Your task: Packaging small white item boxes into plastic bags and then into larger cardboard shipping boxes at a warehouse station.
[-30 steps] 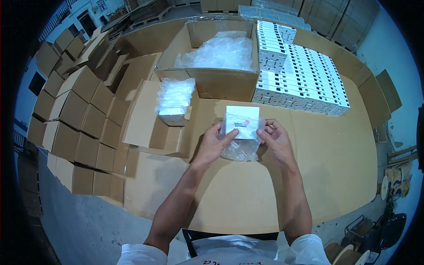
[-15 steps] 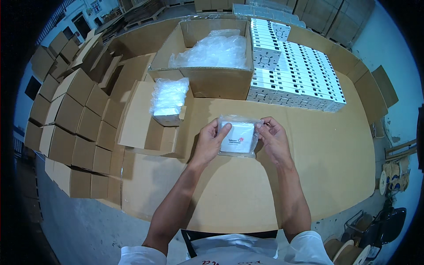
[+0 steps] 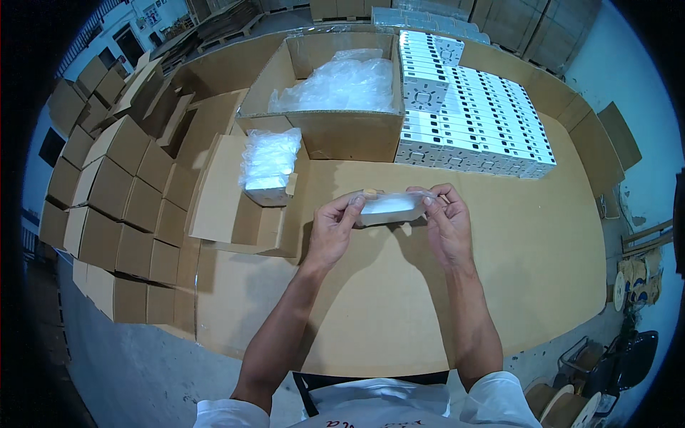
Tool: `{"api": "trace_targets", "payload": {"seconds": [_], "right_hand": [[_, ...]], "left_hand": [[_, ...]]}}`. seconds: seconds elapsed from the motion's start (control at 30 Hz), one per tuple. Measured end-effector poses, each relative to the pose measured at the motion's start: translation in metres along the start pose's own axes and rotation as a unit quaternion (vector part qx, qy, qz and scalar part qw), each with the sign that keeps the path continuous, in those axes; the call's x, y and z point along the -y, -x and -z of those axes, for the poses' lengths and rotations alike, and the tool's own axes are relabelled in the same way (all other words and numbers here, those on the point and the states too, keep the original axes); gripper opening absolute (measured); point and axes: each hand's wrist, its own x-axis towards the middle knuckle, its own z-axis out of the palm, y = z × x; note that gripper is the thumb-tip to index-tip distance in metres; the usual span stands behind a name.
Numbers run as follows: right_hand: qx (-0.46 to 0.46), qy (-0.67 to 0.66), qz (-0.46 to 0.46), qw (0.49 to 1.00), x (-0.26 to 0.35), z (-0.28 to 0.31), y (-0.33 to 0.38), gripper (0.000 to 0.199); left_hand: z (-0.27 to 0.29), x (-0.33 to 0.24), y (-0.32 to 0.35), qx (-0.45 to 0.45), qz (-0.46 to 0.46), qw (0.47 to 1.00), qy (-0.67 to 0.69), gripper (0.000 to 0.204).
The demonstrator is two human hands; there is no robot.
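Between my hands, above the middle of the cardboard surface, is a small white box in a clear plastic bag [image 3: 391, 208]. It is tilted so that a narrow side faces me. My left hand [image 3: 335, 225] pinches its left end between thumb and fingers. On the other end, my right hand [image 3: 448, 221] grips the right edge of the bag. To the left stands an open cardboard carton [image 3: 221, 192], with several bagged white boxes [image 3: 271, 160] packed in a row inside it.
Behind the carton, a large cardboard box [image 3: 349, 132] holds clear plastic bags [image 3: 342, 82]. White patterned boxes [image 3: 478, 125] are stacked at the back right. Several brown cartons [image 3: 121, 192] are piled at the left. A raised cardboard wall [image 3: 603, 146] edges the right side.
The bagged box was face up with its printed top showing. Both hands have tipped it, so a narrow side now faces me. Both hands keep hold of it.
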Motion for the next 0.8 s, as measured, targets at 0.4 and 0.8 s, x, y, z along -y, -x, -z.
{"api": "trace_targets", "payload": {"seconds": [0.4, 0.8], "right_hand": [[0.039, 0.162, -0.045, 0.985, 0.004, 0.002, 0.000, 0.037], [0.292, 0.351, -0.025, 0.889, 0.040, 0.019, 0.005, 0.040]], "left_hand": [[-0.003, 0.006, 0.000, 0.021, 0.029, 0.999, 0.026, 0.037], [0.028, -0.019, 0.001, 0.273, -0.100, 0.943, -0.161, 0.023]]}}
